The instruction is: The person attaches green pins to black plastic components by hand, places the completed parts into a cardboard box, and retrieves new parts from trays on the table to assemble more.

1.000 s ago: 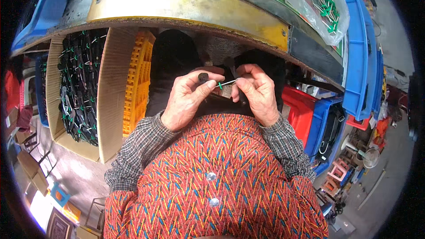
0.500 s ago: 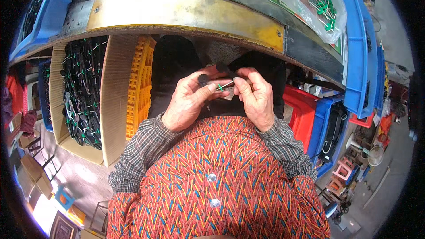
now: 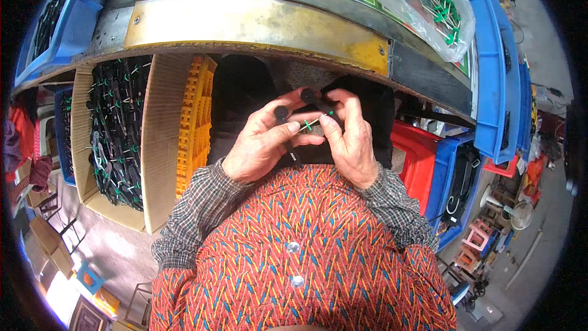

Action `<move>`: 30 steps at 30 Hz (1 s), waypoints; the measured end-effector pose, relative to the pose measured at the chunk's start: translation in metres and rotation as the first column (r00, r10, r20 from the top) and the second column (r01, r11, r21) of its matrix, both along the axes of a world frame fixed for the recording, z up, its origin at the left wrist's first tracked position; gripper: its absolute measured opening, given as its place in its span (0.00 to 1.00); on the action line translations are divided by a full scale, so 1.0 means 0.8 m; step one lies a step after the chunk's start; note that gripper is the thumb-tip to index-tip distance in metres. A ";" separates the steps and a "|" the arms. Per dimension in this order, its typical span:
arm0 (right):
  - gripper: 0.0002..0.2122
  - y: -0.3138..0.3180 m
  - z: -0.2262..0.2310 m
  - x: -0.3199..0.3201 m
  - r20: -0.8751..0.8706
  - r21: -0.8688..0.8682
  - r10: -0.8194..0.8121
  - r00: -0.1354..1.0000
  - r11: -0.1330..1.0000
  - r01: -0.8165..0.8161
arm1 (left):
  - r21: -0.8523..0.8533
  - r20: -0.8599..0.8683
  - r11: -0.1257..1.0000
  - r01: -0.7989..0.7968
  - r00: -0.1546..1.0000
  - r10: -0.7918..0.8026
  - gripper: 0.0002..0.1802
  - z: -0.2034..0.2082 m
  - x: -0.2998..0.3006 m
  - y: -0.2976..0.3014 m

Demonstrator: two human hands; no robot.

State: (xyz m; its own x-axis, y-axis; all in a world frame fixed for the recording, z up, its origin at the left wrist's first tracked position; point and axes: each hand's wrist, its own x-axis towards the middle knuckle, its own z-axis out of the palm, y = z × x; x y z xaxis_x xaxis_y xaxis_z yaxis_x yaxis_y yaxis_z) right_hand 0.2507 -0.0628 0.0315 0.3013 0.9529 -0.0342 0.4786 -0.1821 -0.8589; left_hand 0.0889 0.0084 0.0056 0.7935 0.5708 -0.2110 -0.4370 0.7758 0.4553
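Left hand [image 3: 254, 148] gripped a round-headed black piece [image 3: 281, 112] and one end of the green-collared pin [image 3: 308, 125]; right hand [image 3: 355, 147] pinched the other. Pin lay between hands, before bench [image 3: 257, 21]. Judged best: light pinch, pin straight.

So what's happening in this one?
A person's left hand and right hand are holding a thin white pin with a green crosspiece between their fingertips; round-ended black pieces sit among the fingers. A cardboard box at left holds many black pieces, and similar pins lie in a clear plastic bag on the worktable.
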 end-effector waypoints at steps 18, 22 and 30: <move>0.40 0.017 0.013 0.009 0.093 0.009 0.258 0.962 0.966 -0.260 | -0.034 0.006 0.999 0.041 0.999 -0.041 0.37 0.010 -0.001 0.008; 0.61 0.013 0.010 0.005 0.219 -0.052 0.372 0.902 0.928 -0.370 | -0.046 0.006 0.999 0.017 1.000 -0.017 0.36 0.015 -0.001 0.007; 0.65 0.014 -0.003 -0.011 0.231 -0.083 0.349 0.908 0.937 -0.339 | 0.028 -0.072 0.998 -0.054 0.996 0.056 0.41 0.018 0.009 0.004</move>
State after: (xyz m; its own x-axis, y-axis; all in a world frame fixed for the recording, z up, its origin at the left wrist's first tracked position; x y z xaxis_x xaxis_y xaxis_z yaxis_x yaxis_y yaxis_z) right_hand 0.2419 -0.0518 0.0288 -0.0409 0.9983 -0.0423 0.7069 -0.0010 -0.7073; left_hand 0.0963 0.0118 0.0202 0.7436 0.6195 -0.2518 -0.4437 0.7388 0.5072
